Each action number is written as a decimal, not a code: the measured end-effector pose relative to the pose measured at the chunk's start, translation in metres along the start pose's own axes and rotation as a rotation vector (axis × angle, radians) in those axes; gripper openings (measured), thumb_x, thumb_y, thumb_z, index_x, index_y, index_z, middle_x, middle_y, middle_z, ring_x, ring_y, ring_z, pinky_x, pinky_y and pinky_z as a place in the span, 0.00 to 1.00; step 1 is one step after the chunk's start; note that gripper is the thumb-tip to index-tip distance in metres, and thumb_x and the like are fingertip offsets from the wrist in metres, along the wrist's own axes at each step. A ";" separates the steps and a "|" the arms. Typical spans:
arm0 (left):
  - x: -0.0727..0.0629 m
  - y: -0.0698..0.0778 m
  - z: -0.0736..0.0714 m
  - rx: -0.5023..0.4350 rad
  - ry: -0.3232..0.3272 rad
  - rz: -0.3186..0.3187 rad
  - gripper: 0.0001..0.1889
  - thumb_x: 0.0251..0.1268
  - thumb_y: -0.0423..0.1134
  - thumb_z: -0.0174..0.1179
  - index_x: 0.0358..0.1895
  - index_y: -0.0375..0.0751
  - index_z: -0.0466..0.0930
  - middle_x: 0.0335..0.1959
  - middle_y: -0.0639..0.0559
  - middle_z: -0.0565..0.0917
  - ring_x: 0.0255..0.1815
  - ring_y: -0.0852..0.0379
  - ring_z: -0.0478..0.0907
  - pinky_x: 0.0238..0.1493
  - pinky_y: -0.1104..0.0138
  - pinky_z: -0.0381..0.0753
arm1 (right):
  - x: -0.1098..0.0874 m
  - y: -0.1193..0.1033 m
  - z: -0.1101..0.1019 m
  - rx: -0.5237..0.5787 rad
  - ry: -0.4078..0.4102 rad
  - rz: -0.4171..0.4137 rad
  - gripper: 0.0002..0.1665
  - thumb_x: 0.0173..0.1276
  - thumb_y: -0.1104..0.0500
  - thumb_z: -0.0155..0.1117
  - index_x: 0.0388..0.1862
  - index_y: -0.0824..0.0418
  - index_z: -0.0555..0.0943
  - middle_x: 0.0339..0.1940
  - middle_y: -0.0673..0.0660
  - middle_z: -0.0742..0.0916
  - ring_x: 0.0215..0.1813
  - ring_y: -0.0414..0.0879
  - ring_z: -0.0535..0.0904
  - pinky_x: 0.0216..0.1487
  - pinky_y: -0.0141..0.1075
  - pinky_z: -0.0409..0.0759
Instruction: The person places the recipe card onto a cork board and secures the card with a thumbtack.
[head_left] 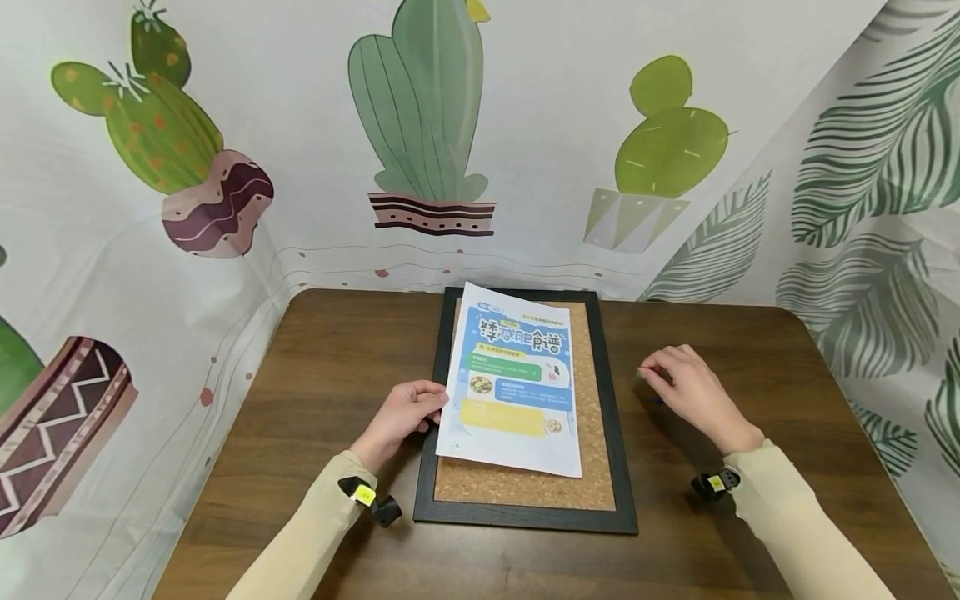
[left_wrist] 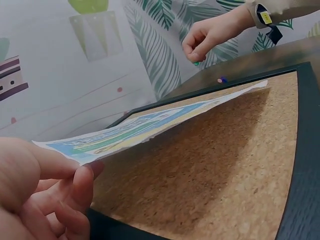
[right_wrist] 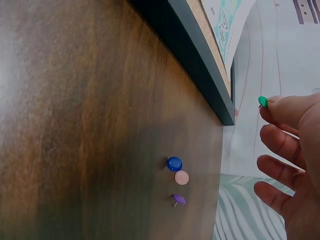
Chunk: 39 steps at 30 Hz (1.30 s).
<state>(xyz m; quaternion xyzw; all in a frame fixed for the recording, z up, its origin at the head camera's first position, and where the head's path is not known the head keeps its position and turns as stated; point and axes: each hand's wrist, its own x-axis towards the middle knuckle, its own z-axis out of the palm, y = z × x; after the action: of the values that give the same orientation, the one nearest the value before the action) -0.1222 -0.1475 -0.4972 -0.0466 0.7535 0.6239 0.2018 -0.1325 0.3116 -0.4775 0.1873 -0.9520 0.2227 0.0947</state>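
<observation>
My left hand [head_left: 405, 414] pinches the left edge of a printed sheet of paper [head_left: 517, 454], seen in the head view with blue, green and yellow blocks. In the left wrist view the sheet [left_wrist: 145, 125] is lifted and tilted over the cork board [left_wrist: 225, 165], casting a shadow on it. To the right of the board's black frame, my right hand [head_left: 690, 392] is raised above the table. Between its thumb and index finger is a green thumbtack [right_wrist: 263, 101], its pin showing in the right wrist view.
Three more thumbtacks lie on the wooden table [right_wrist: 90, 140] beside the frame: a blue one [right_wrist: 174, 163], a pink one [right_wrist: 182, 177] and a purple one [right_wrist: 179, 199]. A cloth printed with cacti and leaves [head_left: 540, 150] hangs behind the table.
</observation>
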 end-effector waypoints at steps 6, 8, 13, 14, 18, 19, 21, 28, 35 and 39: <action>0.002 0.000 0.006 -0.001 0.017 -0.004 0.12 0.74 0.34 0.62 0.52 0.29 0.83 0.24 0.55 0.85 0.27 0.61 0.78 0.27 0.70 0.71 | 0.005 -0.004 0.004 0.013 0.010 -0.020 0.03 0.69 0.65 0.73 0.39 0.59 0.86 0.39 0.54 0.89 0.46 0.52 0.77 0.44 0.49 0.76; 0.002 0.001 0.008 0.002 0.025 -0.003 0.12 0.73 0.34 0.62 0.52 0.30 0.83 0.24 0.56 0.85 0.26 0.62 0.78 0.27 0.70 0.72 | 0.007 -0.005 0.005 0.014 0.013 -0.027 0.03 0.69 0.65 0.72 0.38 0.58 0.86 0.38 0.54 0.89 0.47 0.51 0.77 0.44 0.49 0.76; 0.000 0.002 0.012 0.028 0.039 0.006 0.11 0.73 0.33 0.62 0.50 0.29 0.83 0.23 0.55 0.84 0.25 0.62 0.77 0.26 0.70 0.71 | 0.011 -0.009 0.006 0.020 0.008 -0.026 0.02 0.70 0.64 0.73 0.38 0.59 0.86 0.38 0.54 0.89 0.47 0.52 0.77 0.46 0.50 0.77; 0.000 0.002 0.014 0.034 0.040 0.011 0.11 0.73 0.33 0.62 0.50 0.29 0.83 0.23 0.55 0.84 0.25 0.62 0.77 0.26 0.70 0.71 | 0.011 -0.009 0.007 0.022 0.006 -0.024 0.02 0.70 0.64 0.73 0.38 0.59 0.86 0.38 0.54 0.89 0.47 0.52 0.77 0.46 0.50 0.77; 0.000 0.003 0.017 0.063 0.050 0.032 0.10 0.73 0.32 0.61 0.49 0.28 0.83 0.22 0.55 0.83 0.23 0.62 0.76 0.25 0.70 0.71 | 0.013 -0.011 0.009 0.027 -0.006 -0.015 0.03 0.70 0.62 0.73 0.39 0.60 0.86 0.38 0.54 0.89 0.47 0.51 0.77 0.47 0.50 0.78; 0.000 0.004 0.018 0.077 0.054 0.043 0.09 0.73 0.31 0.61 0.48 0.28 0.83 0.21 0.55 0.83 0.22 0.62 0.76 0.25 0.70 0.71 | 0.014 -0.011 0.010 0.028 -0.008 -0.015 0.03 0.70 0.62 0.73 0.39 0.60 0.86 0.38 0.54 0.89 0.47 0.51 0.77 0.47 0.50 0.78; 0.001 0.005 0.019 0.126 0.065 0.067 0.08 0.72 0.31 0.62 0.47 0.29 0.83 0.22 0.54 0.82 0.22 0.61 0.75 0.26 0.69 0.71 | 0.014 -0.012 0.011 0.030 -0.009 -0.014 0.04 0.69 0.62 0.74 0.40 0.60 0.86 0.39 0.54 0.89 0.47 0.51 0.77 0.46 0.50 0.78; 0.000 0.007 0.019 0.403 0.147 0.179 0.04 0.70 0.34 0.66 0.41 0.37 0.87 0.28 0.54 0.85 0.27 0.58 0.75 0.33 0.65 0.74 | 0.014 -0.012 0.013 0.030 -0.009 -0.013 0.03 0.69 0.64 0.73 0.40 0.58 0.87 0.40 0.54 0.89 0.48 0.51 0.76 0.47 0.50 0.78; -0.002 0.007 0.020 0.507 0.159 0.206 0.05 0.70 0.37 0.67 0.39 0.39 0.87 0.26 0.54 0.84 0.25 0.58 0.74 0.30 0.65 0.72 | 0.015 -0.012 0.014 0.039 -0.006 -0.016 0.03 0.69 0.64 0.73 0.39 0.58 0.87 0.39 0.53 0.88 0.47 0.51 0.76 0.46 0.50 0.78; -0.003 0.006 0.021 0.555 0.164 0.221 0.05 0.70 0.38 0.67 0.38 0.40 0.87 0.26 0.55 0.84 0.23 0.58 0.74 0.28 0.65 0.71 | 0.015 -0.013 0.014 0.041 -0.014 -0.002 0.03 0.69 0.65 0.73 0.39 0.58 0.87 0.39 0.54 0.89 0.48 0.51 0.76 0.47 0.50 0.78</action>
<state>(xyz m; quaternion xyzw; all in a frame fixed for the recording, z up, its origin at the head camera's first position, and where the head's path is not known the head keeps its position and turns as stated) -0.1167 -0.1269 -0.4933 0.0426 0.9094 0.4066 0.0763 -0.1422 0.2900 -0.4814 0.1919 -0.9477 0.2405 0.0844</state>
